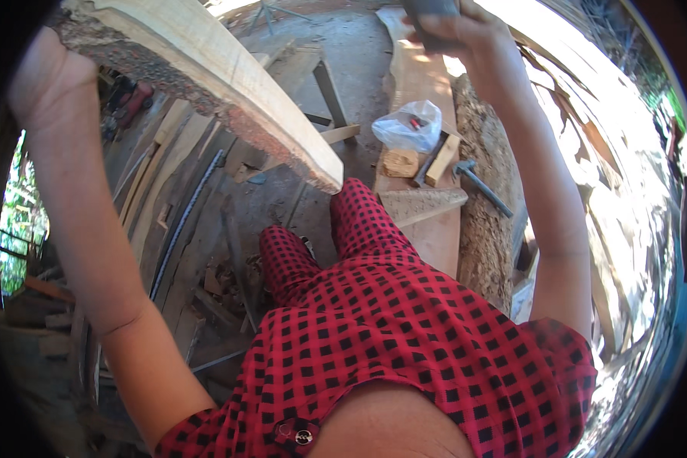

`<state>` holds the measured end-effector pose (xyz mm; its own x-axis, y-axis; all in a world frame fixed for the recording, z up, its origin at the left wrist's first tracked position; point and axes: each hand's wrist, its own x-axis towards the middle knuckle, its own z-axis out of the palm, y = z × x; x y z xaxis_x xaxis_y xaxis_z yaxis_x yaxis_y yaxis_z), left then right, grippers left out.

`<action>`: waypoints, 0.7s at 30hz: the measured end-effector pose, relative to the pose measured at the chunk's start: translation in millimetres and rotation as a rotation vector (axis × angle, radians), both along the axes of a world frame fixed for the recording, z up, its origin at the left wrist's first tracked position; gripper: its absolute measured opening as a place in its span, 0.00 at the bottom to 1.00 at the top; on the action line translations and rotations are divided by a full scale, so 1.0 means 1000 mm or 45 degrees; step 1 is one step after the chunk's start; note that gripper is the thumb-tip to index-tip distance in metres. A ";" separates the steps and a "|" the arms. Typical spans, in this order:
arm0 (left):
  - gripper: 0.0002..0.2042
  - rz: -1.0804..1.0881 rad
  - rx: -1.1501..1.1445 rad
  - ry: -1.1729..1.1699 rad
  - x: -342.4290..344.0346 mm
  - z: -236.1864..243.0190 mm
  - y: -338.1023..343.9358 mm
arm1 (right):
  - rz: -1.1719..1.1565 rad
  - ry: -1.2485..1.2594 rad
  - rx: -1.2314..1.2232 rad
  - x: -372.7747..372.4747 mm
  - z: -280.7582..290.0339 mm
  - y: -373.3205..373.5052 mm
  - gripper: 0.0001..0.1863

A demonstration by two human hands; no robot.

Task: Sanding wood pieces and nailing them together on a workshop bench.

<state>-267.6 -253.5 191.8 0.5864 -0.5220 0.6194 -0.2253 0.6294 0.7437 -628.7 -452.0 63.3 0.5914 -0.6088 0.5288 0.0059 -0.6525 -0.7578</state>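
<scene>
My left hand [53, 76] grips a pale wooden board [237, 84] with a rough, reddish-speckled bark edge, up at the top left. The board slants down toward the middle, its lower end at my knee in checked red-and-black trousers; whether they touch I cannot tell. At the top right my right hand [469, 38] is closed on a dark grey block-like object [431, 19], partly cut off by the frame's edge. Below that hand lie a clear plastic bag [401, 122] with something red in it, wood blocks [443, 160], a dark flat tool [427, 172] and a hammer [487, 191].
A wide plank [427, 244] runs along my right beside a rough log [485, 267]. Several loose planks and slats [160, 175], offcuts and a red machine [130, 107] lie at left. A wooden stand [332, 99] is ahead on the concrete floor [282, 46].
</scene>
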 end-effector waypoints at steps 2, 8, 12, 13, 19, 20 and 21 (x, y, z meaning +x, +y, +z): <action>0.24 0.243 -0.158 -0.084 -0.076 0.016 0.055 | 0.281 -0.257 0.450 0.020 -0.019 0.041 0.14; 0.25 0.263 -0.278 -0.128 -0.086 -0.027 0.104 | 0.493 -0.259 0.598 0.047 -0.073 0.049 0.10; 0.30 0.048 -0.303 0.040 -0.083 -0.100 0.154 | 0.822 -0.241 0.478 0.105 -0.052 0.093 0.09; 0.32 0.068 -0.284 0.064 -0.085 -0.116 0.158 | 0.913 -0.243 0.443 0.118 -0.047 0.104 0.09; 0.35 0.068 -0.263 0.177 -0.100 -0.191 0.166 | 1.281 -0.129 0.697 0.200 -0.048 0.171 0.09; 0.35 0.024 -0.264 0.202 -0.104 -0.200 0.168 | 1.326 -0.045 0.757 0.214 -0.057 0.180 0.10; 0.36 -0.024 -0.264 0.228 -0.107 -0.208 0.171 | 1.364 0.041 0.817 0.223 -0.062 0.186 0.10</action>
<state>-374.5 -82.2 -15.7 0.6879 -0.4062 0.6015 -0.0887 0.7754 0.6252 -405.7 -265.8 1.0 0.9557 0.0442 0.2910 0.2812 0.1560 -0.9469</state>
